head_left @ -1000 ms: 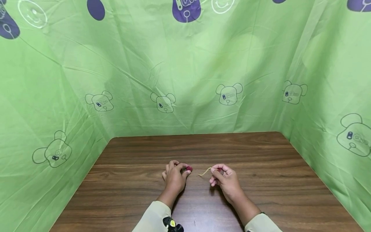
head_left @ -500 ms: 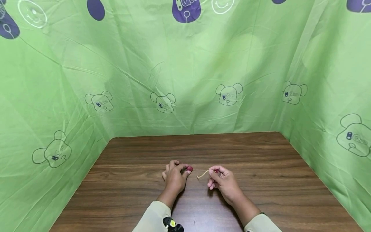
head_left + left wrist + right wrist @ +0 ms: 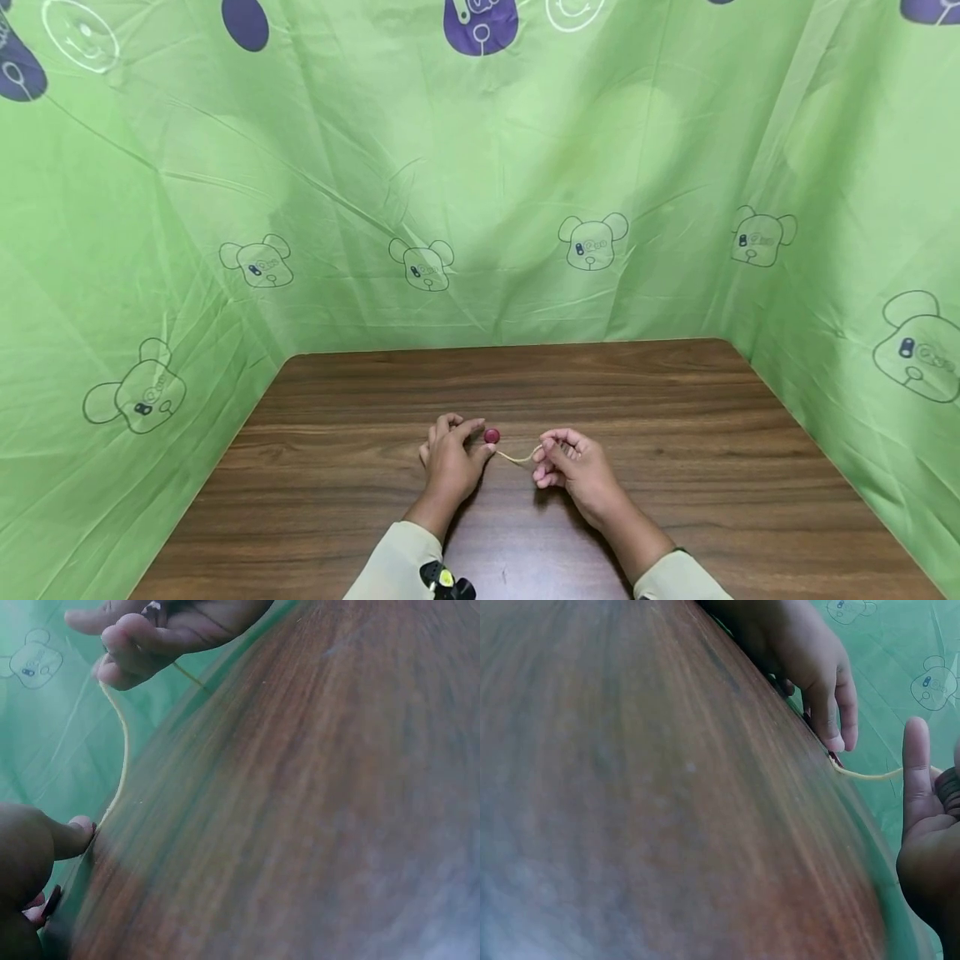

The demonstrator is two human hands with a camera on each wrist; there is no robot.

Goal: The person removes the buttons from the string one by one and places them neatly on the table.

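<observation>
Between the thumb and index finger of my left hand sits a small round dark red disc, pinched low over the table. A thin yellow cord sags from the left thumb tip across to my right hand. The cord meets a dark red edge at the left thumb in the right wrist view. My right thumb and index finger pinch the cord, and its tail hangs beyond that hand in the left wrist view. A dark ridged object is partly hidden in the right hand.
Both hands work over a brown wood-grain table. Green cloth printed with bear outlines surrounds it at the back and sides. A black and yellow piece is on the left sleeve.
The cord's loose left end has come across to the left thumb and disc. The red disc now shows rounder between the left fingers. My right hand has shifted slightly left.
</observation>
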